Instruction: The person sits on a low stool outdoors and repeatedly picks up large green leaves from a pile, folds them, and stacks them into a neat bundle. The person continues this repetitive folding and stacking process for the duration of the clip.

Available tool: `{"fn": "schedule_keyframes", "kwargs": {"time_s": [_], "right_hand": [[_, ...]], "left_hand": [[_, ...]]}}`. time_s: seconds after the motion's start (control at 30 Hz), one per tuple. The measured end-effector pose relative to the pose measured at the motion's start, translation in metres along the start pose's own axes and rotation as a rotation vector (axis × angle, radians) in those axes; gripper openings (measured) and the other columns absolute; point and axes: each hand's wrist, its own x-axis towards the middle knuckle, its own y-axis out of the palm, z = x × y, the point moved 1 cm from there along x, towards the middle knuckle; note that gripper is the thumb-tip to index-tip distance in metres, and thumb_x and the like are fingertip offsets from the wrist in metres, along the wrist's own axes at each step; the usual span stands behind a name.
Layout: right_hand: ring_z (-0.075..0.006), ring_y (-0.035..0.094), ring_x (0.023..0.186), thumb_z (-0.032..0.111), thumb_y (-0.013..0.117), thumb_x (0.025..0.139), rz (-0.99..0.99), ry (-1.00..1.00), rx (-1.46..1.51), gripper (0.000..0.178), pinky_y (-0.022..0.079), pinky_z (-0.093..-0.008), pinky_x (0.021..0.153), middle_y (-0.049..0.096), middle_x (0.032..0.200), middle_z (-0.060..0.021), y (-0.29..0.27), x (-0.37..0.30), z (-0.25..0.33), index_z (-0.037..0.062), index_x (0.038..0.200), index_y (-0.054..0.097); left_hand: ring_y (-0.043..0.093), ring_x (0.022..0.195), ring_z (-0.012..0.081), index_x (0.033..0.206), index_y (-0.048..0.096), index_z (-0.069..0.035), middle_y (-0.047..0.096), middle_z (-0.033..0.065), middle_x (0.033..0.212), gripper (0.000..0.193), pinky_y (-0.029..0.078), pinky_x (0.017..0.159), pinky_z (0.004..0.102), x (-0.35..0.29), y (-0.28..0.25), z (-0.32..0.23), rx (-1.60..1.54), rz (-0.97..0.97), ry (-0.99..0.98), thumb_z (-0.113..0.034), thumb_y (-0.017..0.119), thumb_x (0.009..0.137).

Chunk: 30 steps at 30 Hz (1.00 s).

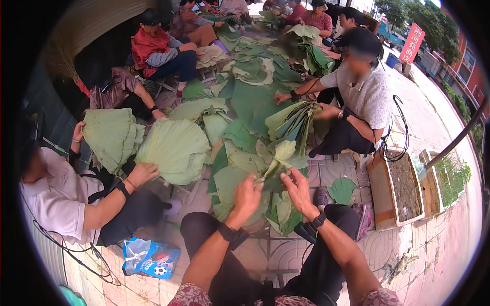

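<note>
In front of me, a pale green lotus leaf [280,155] stands folded and creased above the leaf pile. My left hand [247,198] pinches its lower left edge between thumb and fingers. At its lower right edge is my right hand [298,192], fingers curled and the thumb close to the leaf; whether it grips the leaf is hard to make out. Beneath and beyond both hands lies a long heap of large green lotus leaves [255,99], some flat, some folded. A dark band circles each of my wrists.
At left, a person holds fans of stacked leaves [176,150]. At right, another holds a leaf bundle [293,120]. More people sit along both sides. Planter boxes [380,196] stand right, a loose leaf [342,190] lies on the paving, and a blue bag [150,258] sits lower left.
</note>
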Motion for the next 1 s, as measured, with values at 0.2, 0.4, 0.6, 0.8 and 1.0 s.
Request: {"fn": "schedule_keyframes", "kwargs": {"time_s": [0.2, 0.4, 0.6, 0.8, 1.0], "right_hand": [[-0.0175, 0.056, 0.062, 0.026, 0.062, 0.095, -0.028, -0.015, -0.047, 0.03, 0.045, -0.0356, 0.059, 0.062, 0.072, -0.0124, -0.002, 0.002, 0.003, -0.0022, 0.106, 0.062], [-0.0314, 0.067, 0.072, 0.029, 0.066, 0.095, 0.127, -0.166, -0.188, 0.038, 0.052, -0.0399, 0.067, 0.068, 0.081, -0.0165, 0.018, -0.014, 0.021, 0.0008, 0.119, 0.061], [-0.03, 0.069, 0.086, 0.029, 0.069, 0.094, 0.255, -0.272, -0.243, 0.044, 0.055, -0.039, 0.076, 0.068, 0.097, -0.0159, 0.024, -0.013, 0.042, 0.0035, 0.128, 0.059], [-0.0329, 0.067, 0.101, 0.022, 0.066, 0.096, 0.29, -0.388, -0.228, 0.044, 0.054, -0.0412, 0.085, 0.065, 0.114, -0.0178, 0.029, -0.013, 0.042, 0.0089, 0.136, 0.056], [-0.036, 0.066, 0.091, 0.011, 0.063, 0.094, 0.107, -0.312, -0.24, 0.038, 0.052, -0.0408, 0.079, 0.067, 0.109, -0.019, 0.024, -0.001, 0.024, 0.0078, 0.131, 0.061]], "left_hand": [[0.063, 0.092, 0.0486, 0.109, 0.06, 0.004, 0.068, 0.0265, 0.094, 0.032, 0.048, 0.078, 0.0549, 0.003, -0.012, 0.004, -0.07, -0.09, -0.02, -0.019, 0.07, 0.089], [0.064, 0.093, 0.0467, 0.11, 0.061, 0.003, 0.069, 0.0259, 0.095, 0.032, 0.049, 0.079, 0.0532, -0.001, 0.004, 0.002, -0.122, -0.056, -0.016, -0.018, 0.07, 0.088], [0.068, 0.093, 0.0383, 0.114, 0.062, 0.003, 0.07, 0.0234, 0.095, 0.032, 0.051, 0.08, 0.0464, 0.009, 0.038, 0.037, -0.312, -0.144, 0.011, -0.005, 0.064, 0.083], [0.062, 0.086, 0.0155, 0.111, 0.063, 0.004, 0.069, 0.0092, 0.095, 0.026, 0.049, 0.072, 0.0313, 0.017, 0.032, 0.046, -0.579, -0.079, -0.071, 0.003, 0.06, 0.086], [0.056, 0.074, 0.0134, 0.102, 0.065, 0.002, 0.065, 0.0071, 0.083, 0.023, 0.046, 0.066, 0.0312, 0.014, 0.026, 0.025, -0.554, -0.021, -0.143, -0.013, 0.072, 0.086]]}}
